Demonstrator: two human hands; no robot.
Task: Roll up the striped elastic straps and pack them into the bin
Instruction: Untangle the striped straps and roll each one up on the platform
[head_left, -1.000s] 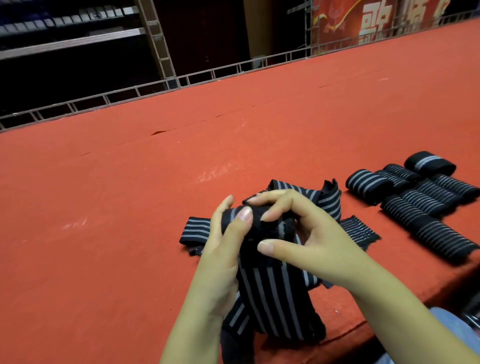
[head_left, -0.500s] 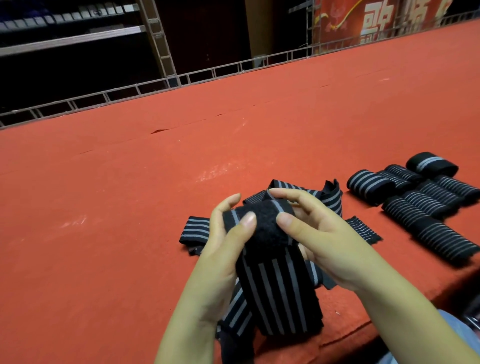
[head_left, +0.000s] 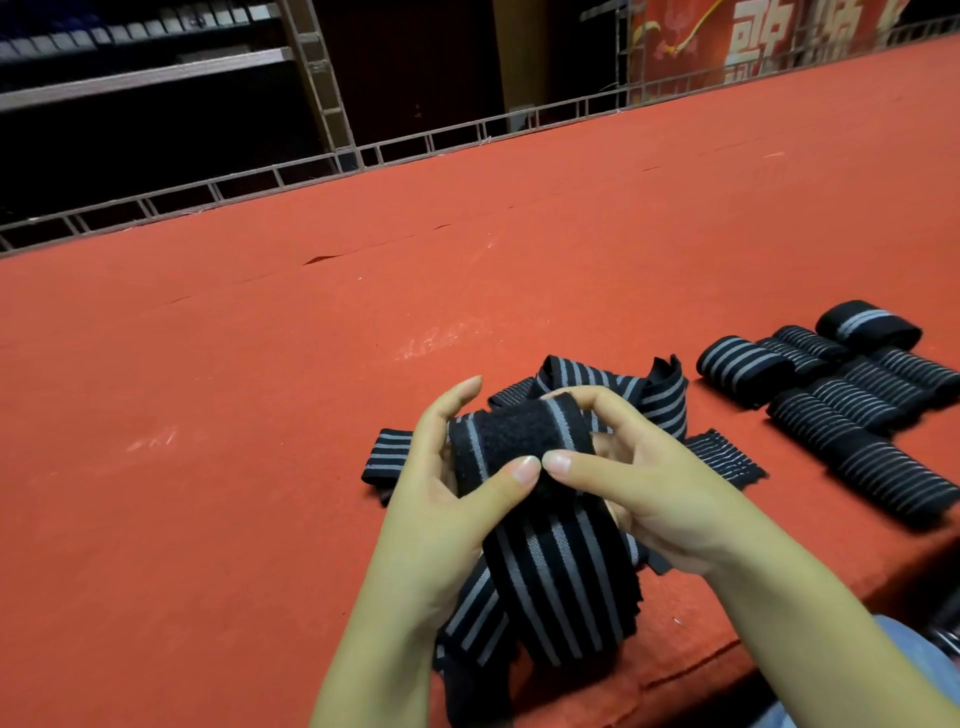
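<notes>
A: What is carried by the red tabletop (head_left: 260, 415), from the largest thing down?

B: Most of the view is taken up by the tabletop itself; wide bare felt is left from nine round to twelve o'clock. A metal rail (head_left: 415, 145) is run along its far edge at twelve, with dark shelving (head_left: 156, 78) behind. At three o'clock a cluster of finished rolls (head_left: 852, 410) is laid side by side, probably parked there until packing. No bin is seen in the view.

A: And the strap being worked?

B: The striped strap (head_left: 550, 571) is held up at centre, above a loose heap of unrolled straps (head_left: 649, 395) left just behind the hands at one o'clock. Its free tail is draped toward six, over the near edge of the tabletop.

A: How is it held?

B: The started coil (head_left: 519, 441) is gripped from both sides. The left hand (head_left: 447, 519) is curled round its left end, thumb pressed on the fuzzy patch; the right hand (head_left: 649, 493) is wrapped round the right end, thumb tip brought next to the other. It is judged that the coil is pinched this way so the winding is kept tight and square.

A: What room is left for moving?

B: The near edge lies close below the wrists, so the tail could be snagged there. The finished rolls are set well apart to the right, and open felt is left to the left.
</notes>
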